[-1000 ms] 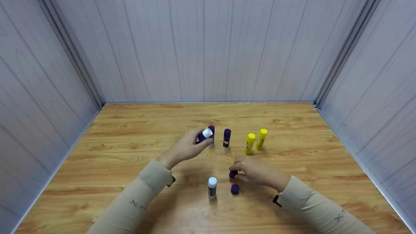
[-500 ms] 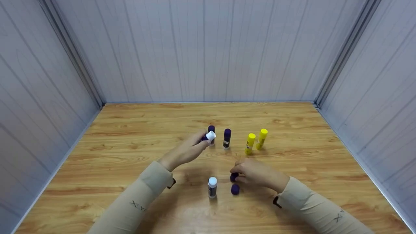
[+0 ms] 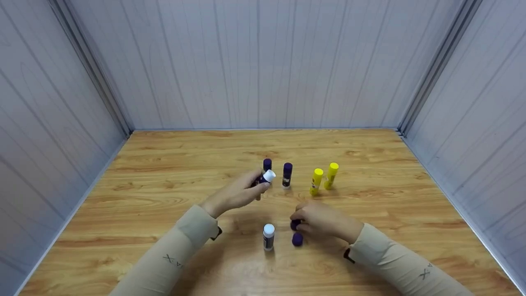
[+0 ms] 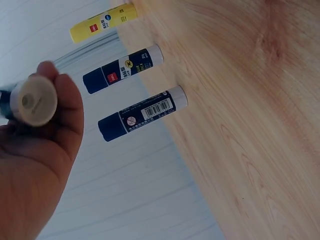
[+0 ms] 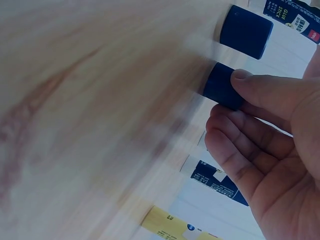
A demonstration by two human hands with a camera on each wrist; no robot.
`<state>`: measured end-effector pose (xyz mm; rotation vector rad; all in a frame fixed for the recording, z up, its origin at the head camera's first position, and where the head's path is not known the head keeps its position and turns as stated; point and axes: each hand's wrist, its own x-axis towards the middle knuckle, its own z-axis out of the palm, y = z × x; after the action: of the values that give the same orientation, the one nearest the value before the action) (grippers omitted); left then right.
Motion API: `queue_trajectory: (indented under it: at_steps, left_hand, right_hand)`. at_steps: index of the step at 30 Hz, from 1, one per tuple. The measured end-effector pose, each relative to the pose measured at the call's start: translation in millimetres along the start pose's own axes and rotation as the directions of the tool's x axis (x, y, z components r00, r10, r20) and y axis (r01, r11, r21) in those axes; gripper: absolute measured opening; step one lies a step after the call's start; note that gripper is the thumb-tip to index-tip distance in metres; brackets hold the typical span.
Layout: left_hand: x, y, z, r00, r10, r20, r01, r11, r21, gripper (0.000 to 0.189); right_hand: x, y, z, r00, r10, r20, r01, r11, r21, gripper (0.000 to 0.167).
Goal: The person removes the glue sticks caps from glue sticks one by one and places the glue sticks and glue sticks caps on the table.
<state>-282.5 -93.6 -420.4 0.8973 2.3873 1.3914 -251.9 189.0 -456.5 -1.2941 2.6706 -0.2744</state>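
Note:
In the head view my left hand grips a dark purple glue stick tilted above the table, its white end pointing up and right. The left wrist view shows a white round end of this glue stick facing the camera, with fingers wrapped behind it. My right hand pinches a dark purple cap between thumb and fingers, low at the tabletop. Just nearer the person stands a second dark cap. Left of the caps, a capless glue stick stands upright, white top showing.
Behind the hands stand two dark capped glue sticks, one partly covered by the left hand in the head view. To their right are two yellow glue sticks, both upright. Pale panel walls enclose the wooden table at back and sides.
My left hand's glue stick has shifted slightly right and nearer the person, and tilts further right. My right hand stays almost in place, still pinching the cap.

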Motion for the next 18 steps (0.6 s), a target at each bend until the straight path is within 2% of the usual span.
queue_trajectory:
  at_steps: [5,9,18]
  left_hand:
    - [-0.8,-2.1,-1.3,0.999,0.000,0.053,-0.004,0.997,0.077,0.017]
    - [-0.9,-4.8,-2.0,0.996,0.005,0.090,-0.017,0.991,0.136,0.014]
    - [-2.0,-10.2,0.7,0.987,-0.024,0.162,0.005,0.993,0.117,0.018]
  right_hand:
    - [1.4,1.3,1.6,0.998,-0.059,-0.039,0.058,0.998,-0.018,0.010]
    - [1.6,2.0,1.7,0.998,-0.058,-0.037,0.058,0.998,-0.014,0.009]
    - [1.7,2.0,0.4,1.000,-0.021,-0.007,0.021,1.000,0.004,0.016]
